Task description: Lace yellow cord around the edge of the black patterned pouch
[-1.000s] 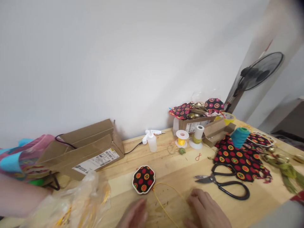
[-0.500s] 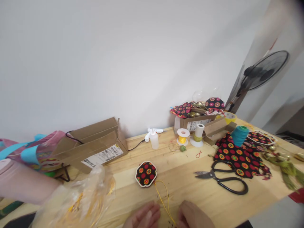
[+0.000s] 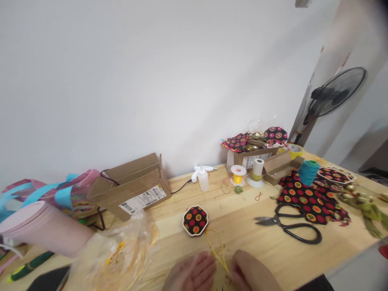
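Note:
My left hand point(image 3: 192, 273) and my right hand point(image 3: 247, 271) rest close together at the near edge of the wooden table point(image 3: 242, 220), both blurred. Between them runs a thin yellow cord point(image 3: 217, 249), looped on the table; my fingertips appear pinched on it. The cord leads up to a small padded patch of black fabric with red and yellow circles point(image 3: 195, 220), lying flat just beyond my hands.
Black scissors point(image 3: 291, 227) lie to the right beside patterned fabric point(image 3: 312, 198) and a teal thread cone point(image 3: 307, 172). Spools point(image 3: 237, 174), a white bottle point(image 3: 203, 179) and cardboard boxes point(image 3: 136, 186) stand near the wall. A clear plastic bag point(image 3: 121, 254) and pink cup point(image 3: 42, 228) sit left.
My hands have drawn together and back toward me, and the cord loop has narrowed between them. The camera has swung left, showing the pink cup.

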`<state>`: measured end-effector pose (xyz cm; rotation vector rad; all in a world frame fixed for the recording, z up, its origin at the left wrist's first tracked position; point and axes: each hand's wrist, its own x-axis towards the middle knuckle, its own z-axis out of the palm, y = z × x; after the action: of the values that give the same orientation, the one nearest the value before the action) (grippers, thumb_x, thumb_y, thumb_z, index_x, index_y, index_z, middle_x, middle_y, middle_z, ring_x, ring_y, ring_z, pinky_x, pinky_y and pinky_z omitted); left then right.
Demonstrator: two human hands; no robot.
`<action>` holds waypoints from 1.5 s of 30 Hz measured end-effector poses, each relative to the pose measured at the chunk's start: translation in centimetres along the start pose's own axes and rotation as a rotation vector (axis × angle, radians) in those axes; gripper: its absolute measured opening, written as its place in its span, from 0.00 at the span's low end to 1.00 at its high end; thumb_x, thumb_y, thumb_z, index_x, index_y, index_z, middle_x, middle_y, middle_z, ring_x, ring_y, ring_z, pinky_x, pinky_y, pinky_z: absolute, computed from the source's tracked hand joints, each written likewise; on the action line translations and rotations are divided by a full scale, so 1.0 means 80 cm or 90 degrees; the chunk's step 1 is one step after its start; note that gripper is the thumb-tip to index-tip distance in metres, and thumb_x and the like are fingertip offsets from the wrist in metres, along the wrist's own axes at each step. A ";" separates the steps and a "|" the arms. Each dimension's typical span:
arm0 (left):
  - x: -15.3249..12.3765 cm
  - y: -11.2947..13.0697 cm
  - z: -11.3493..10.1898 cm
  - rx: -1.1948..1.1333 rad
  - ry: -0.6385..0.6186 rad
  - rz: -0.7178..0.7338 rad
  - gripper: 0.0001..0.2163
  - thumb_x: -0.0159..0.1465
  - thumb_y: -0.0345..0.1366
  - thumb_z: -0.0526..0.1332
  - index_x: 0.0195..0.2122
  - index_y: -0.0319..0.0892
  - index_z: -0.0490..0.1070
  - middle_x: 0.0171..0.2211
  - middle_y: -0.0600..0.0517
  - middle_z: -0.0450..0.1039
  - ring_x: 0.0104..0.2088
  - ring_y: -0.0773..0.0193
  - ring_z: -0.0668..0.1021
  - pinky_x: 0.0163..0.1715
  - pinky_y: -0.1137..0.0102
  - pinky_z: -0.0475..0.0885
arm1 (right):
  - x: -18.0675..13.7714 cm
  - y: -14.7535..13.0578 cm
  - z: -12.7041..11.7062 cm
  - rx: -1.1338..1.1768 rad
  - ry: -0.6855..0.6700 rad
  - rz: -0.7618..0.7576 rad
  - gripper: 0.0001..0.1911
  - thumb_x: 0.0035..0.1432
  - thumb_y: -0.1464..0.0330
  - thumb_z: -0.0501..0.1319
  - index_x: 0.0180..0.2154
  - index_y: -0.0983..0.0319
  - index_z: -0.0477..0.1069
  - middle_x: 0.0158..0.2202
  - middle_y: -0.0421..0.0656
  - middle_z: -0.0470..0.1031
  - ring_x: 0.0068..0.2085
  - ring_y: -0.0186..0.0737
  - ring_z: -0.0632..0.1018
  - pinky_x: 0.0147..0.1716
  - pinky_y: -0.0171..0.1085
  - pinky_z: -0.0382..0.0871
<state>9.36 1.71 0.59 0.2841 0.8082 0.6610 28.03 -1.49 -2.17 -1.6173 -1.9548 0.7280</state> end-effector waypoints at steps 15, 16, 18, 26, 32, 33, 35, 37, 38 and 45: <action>0.058 0.021 0.044 -0.219 0.065 0.119 0.11 0.62 0.25 0.46 0.30 0.33 0.68 0.23 0.50 0.74 0.21 0.71 0.76 0.27 0.75 0.73 | -0.013 -0.012 -0.031 0.832 -0.295 0.234 0.27 0.41 0.58 0.64 0.41 0.66 0.62 0.21 0.39 0.71 0.17 0.24 0.68 0.15 0.24 0.55; 0.057 0.022 0.042 -0.218 0.062 0.123 0.11 0.62 0.24 0.47 0.31 0.33 0.68 0.23 0.50 0.74 0.21 0.71 0.76 0.26 0.74 0.73 | -0.022 -0.010 -0.034 0.843 -0.303 0.247 0.26 0.42 0.59 0.64 0.42 0.66 0.64 0.22 0.39 0.71 0.17 0.23 0.68 0.16 0.24 0.56; 0.055 0.025 0.038 -0.211 0.054 0.128 0.09 0.61 0.24 0.48 0.34 0.33 0.68 0.25 0.49 0.74 0.23 0.69 0.76 0.26 0.73 0.74 | -0.038 -0.007 -0.040 0.851 -0.294 0.267 0.22 0.44 0.62 0.63 0.41 0.66 0.67 0.24 0.40 0.71 0.18 0.23 0.68 0.18 0.24 0.58; 0.062 0.051 0.027 -0.159 0.030 0.154 0.11 0.62 0.25 0.46 0.32 0.32 0.67 0.22 0.50 0.71 0.23 0.67 0.76 0.26 0.69 0.75 | -0.057 0.004 -0.053 0.843 -0.203 0.254 0.15 0.53 0.62 0.56 0.37 0.67 0.70 0.25 0.43 0.72 0.20 0.24 0.69 0.22 0.26 0.63; 0.071 0.069 0.023 -0.125 0.028 0.187 0.11 0.62 0.25 0.45 0.32 0.33 0.67 0.23 0.50 0.71 0.24 0.66 0.77 0.25 0.68 0.76 | -0.064 0.039 -0.102 0.751 -0.146 0.233 0.15 0.54 0.64 0.55 0.39 0.68 0.69 0.27 0.44 0.73 0.21 0.23 0.68 0.22 0.24 0.62; 0.072 0.071 0.021 -0.119 0.029 0.191 0.11 0.62 0.26 0.45 0.32 0.33 0.67 0.24 0.50 0.71 0.24 0.66 0.77 0.25 0.68 0.76 | -0.063 0.046 -0.117 0.745 -0.124 0.234 0.15 0.54 0.64 0.55 0.40 0.67 0.69 0.27 0.44 0.73 0.21 0.23 0.68 0.22 0.24 0.62; 0.075 0.076 0.018 -0.105 0.032 0.195 0.11 0.63 0.26 0.45 0.32 0.33 0.66 0.25 0.49 0.72 0.24 0.66 0.77 0.25 0.68 0.76 | -0.059 0.061 -0.152 0.734 -0.088 0.233 0.14 0.54 0.65 0.54 0.40 0.66 0.69 0.28 0.43 0.73 0.21 0.23 0.68 0.24 0.25 0.63; 0.078 0.082 0.015 -0.092 0.036 0.197 0.12 0.63 0.26 0.44 0.32 0.33 0.66 0.24 0.49 0.72 0.24 0.66 0.77 0.24 0.68 0.76 | -0.055 0.074 -0.190 0.694 -0.049 0.221 0.14 0.55 0.66 0.53 0.39 0.67 0.69 0.28 0.42 0.73 0.21 0.23 0.68 0.22 0.25 0.62; 0.079 0.085 0.014 -0.085 0.036 0.197 0.12 0.63 0.26 0.43 0.32 0.34 0.66 0.24 0.49 0.72 0.24 0.66 0.77 0.24 0.68 0.76 | -0.053 0.080 -0.209 0.665 -0.033 0.221 0.14 0.55 0.66 0.52 0.39 0.67 0.70 0.27 0.42 0.73 0.21 0.24 0.68 0.21 0.26 0.61; 0.087 0.087 0.013 -0.058 0.034 0.194 0.12 0.63 0.28 0.42 0.32 0.36 0.65 0.24 0.51 0.72 0.24 0.67 0.77 0.24 0.69 0.76 | -0.054 0.092 -0.298 0.507 0.003 0.233 0.15 0.51 0.71 0.54 0.41 0.70 0.68 0.20 0.35 0.67 0.16 0.18 0.61 0.15 0.22 0.52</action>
<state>10.62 11.51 0.60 0.3109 0.7907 0.9925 50.08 -2.53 10.17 -1.4348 -1.1107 1.4153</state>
